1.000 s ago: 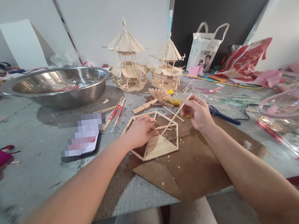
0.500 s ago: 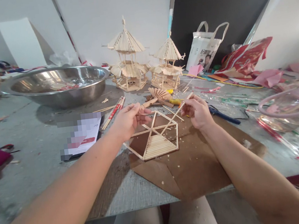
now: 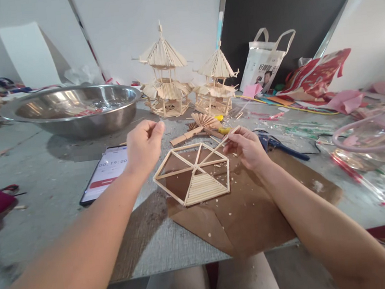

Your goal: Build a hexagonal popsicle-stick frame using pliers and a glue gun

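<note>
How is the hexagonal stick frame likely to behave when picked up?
The hexagonal stick frame is probably light for its size, being mostly open gaps between thin sticks. It may be stiffest where the slats lie side by side; the bare spokes look easier to snap. Broad and low, it seems unlikely to roll.

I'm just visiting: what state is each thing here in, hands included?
Left hand: raised, fingers curled
Right hand: pinching a loose stick
Hexagonal frame: one section filled, five open
Brown sheet: creased, dotted with crumbs
Phone: screen lit
Metal bowl: upright, things inside
Taller tower: upright
Shorter tower: upright
Pleated fan: spread
White bag: handles up
</note>
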Tool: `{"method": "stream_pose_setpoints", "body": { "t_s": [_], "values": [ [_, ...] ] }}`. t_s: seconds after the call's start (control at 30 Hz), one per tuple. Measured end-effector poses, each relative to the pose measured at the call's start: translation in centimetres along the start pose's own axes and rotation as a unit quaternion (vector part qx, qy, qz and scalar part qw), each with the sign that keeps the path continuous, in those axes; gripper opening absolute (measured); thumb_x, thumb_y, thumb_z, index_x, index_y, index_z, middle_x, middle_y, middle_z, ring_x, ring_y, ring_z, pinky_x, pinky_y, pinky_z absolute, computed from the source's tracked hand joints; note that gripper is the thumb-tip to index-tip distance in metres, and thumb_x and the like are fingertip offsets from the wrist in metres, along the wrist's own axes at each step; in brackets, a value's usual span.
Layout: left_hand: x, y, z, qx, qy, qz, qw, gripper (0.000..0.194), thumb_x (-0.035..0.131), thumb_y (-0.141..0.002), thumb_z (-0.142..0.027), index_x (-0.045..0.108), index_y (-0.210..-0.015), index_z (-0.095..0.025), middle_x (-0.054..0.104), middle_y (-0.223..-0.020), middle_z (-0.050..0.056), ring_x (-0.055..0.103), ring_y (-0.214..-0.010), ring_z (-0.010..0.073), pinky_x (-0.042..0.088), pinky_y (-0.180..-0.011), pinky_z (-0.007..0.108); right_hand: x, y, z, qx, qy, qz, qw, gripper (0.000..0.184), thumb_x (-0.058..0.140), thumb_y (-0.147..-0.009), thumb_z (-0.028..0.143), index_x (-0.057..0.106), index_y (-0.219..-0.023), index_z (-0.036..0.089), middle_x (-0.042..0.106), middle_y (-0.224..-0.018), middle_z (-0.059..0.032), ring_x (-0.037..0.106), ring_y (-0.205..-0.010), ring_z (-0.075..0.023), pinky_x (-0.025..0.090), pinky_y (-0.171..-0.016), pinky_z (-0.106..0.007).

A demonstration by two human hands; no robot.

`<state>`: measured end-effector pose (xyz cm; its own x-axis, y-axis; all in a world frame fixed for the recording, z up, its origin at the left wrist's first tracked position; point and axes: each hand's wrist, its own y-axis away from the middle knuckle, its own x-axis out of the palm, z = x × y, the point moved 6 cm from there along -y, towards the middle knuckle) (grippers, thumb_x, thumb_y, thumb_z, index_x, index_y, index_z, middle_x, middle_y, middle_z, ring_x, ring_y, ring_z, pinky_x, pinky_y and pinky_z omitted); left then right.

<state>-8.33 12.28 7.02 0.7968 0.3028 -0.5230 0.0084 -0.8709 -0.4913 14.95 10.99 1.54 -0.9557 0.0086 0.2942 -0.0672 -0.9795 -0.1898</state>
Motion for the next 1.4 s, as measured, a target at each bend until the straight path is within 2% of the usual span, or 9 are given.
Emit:
{"method": "stream_pose_setpoints", "body": {
  "t_s": [0.23,0.43,0.6,0.87,0.93,1.03,1.13,1.23,1.4],
  "values": [
    [0.0,0.4,-0.1,0.042,-0.130,-0.023,0.990,0.025,0.042,-0.079,-0.037,0.058,-0.082,-0.018,0.058,-0.065,0.001,0.048,-0.058,0.0121,0.037,-0.058,0.026,0.4,0.2,-0.3,0.016,0.015,0.017,1.000,0.022,0.067,-0.058,0.029,0.049,-0.062,0.017,0.060,-0.058,0.0058,0.056,-0.041,-0.0077,0.047,-0.044,-0.020],
    [2.7,0.9,-0.9,0.183,-0.192,0.080,0.961,0.028,0.041,-0.081,-0.029,0.063,-0.096,-0.023,0.056,-0.113,0.007,0.045,-0.104,0.0228,0.031,-0.089,0.040,0.3,0.1,-0.5,0.017,0.006,0.025,1.000,0.020,0.066,-0.061,0.028,0.049,-0.065,0.017,0.062,-0.060,0.0053,0.056,-0.042,-0.0084,0.047,-0.044,-0.021],
    [6.1,2.9,-1.5,0.151,-0.065,0.292,0.942,0.040,0.035,-0.083,-0.044,0.065,-0.091,-0.019,0.066,-0.086,0.004,0.057,-0.077,0.0164,0.042,-0.071,0.028,1.1,0.5,-0.8,0.033,0.012,0.061,0.998,0.022,0.067,-0.061,0.030,0.050,-0.068,0.018,0.064,-0.063,0.0044,0.055,-0.041,-0.0075,0.047,-0.043,-0.020],
    [6.5,3.5,-2.1,0.088,-0.033,0.343,0.934,0.027,0.044,-0.077,-0.035,0.065,-0.083,-0.018,0.065,-0.070,0.001,0.055,-0.063,0.0127,0.039,-0.061,0.024,1.5,0.4,-0.2,0.016,0.144,0.070,0.987,0.022,0.063,-0.063,0.037,0.052,-0.071,0.019,0.064,-0.067,0.0032,0.054,-0.042,-0.0085,0.046,-0.046,-0.024],
    [5.9,3.0,-1.9,0.080,-0.060,0.307,0.947,0.027,0.043,-0.078,-0.035,0.064,-0.081,-0.018,0.061,-0.063,-0.001,0.050,-0.057,0.0114,0.037,-0.055,0.023,-0.6,-0.4,1.1,-0.011,0.317,0.013,0.948,0.019,0.058,-0.066,0.037,0.055,-0.072,0.019,0.064,-0.065,0.0005,0.054,-0.045,-0.0105,0.045,-0.049,-0.026],
    [5.2,2.3,-1.2,0.063,-0.100,0.251,0.961,0.028,0.041,-0.079,-0.037,0.061,-0.082,-0.018,0.054,-0.057,-0.002,0.045,-0.052,0.0103,0.033,-0.052,0.022,-5.5,-1.2,4.3,-0.046,0.608,-0.147,0.779,0.017,0.051,-0.071,0.033,0.061,-0.076,0.020,0.066,-0.078,-0.0060,0.060,-0.074,-0.0190,0.044,-0.066,-0.030],
    [5.0,1.9,-0.7,0.051,-0.112,0.224,0.967,0.027,0.038,-0.080,-0.035,0.058,-0.084,-0.017,0.053,-0.059,-0.003,0.045,-0.053,0.0105,0.033,-0.052,0.022,-10.3,-1.4,5.1,0.073,0.727,-0.205,0.652,0.025,0.045,-0.072,0.032,0.064,-0.081,0.020,0.065,-0.091,-0.0135,0.059,-0.088,-0.0293,0.043,-0.069,-0.037],
    [4.9,1.7,-0.4,0.053,-0.120,0.205,0.970,0.026,0.037,-0.080,-0.034,0.056,-0.083,-0.016,0.054,-0.062,-0.001,0.046,-0.054,0.0114,0.033,-0.052,0.022,-13.1,-1.5,4.2,0.169,0.750,-0.179,0.614,0.027,0.046,-0.069,0.031,0.066,-0.082,0.019,0.065,-0.091,-0.0162,0.060,-0.085,-0.0326,0.043,-0.064,-0.040],
    [4.7,1.6,-0.5,0.065,-0.141,0.190,0.969,0.027,0.038,-0.079,-0.038,0.054,-0.078,-0.017,0.054,-0.060,-0.001,0.046,-0.053,0.0121,0.033,-0.051,0.023,-13.9,-1.9,2.2,0.220,0.730,-0.089,0.641,0.027,0.046,-0.069,0.037,0.066,-0.066,0.019,0.065,-0.061,-0.0097,0.060,-0.055,-0.0227,0.044,-0.054,-0.034]
  ]
}}
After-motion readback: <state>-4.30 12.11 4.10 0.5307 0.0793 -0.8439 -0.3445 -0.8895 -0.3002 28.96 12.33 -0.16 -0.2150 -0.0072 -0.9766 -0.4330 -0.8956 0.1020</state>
